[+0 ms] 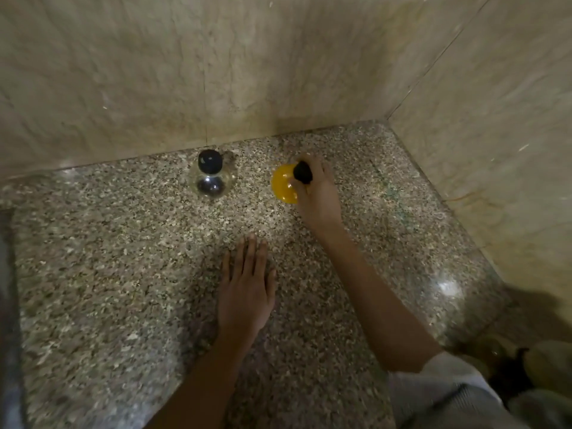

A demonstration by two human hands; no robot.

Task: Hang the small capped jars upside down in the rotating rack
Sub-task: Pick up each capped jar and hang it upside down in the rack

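Two jars stand on the counter (123, 289) near the far wall — none hung; no rack visible. Right hand (315, 193) grips the yellow jar (282, 184) at its black cap (302, 172); clear jar (211, 178) untouched at left. Left hand (246, 292) lies flat, fingers straight.

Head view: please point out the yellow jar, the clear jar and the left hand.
yellow jar (282, 184), head view, on its yellow body.
clear jar (213, 184), head view, on its round body.
left hand (246, 292), head view, on its back.

Two capped jars (211, 181) (283, 184), two hands (246, 292) (318, 193).
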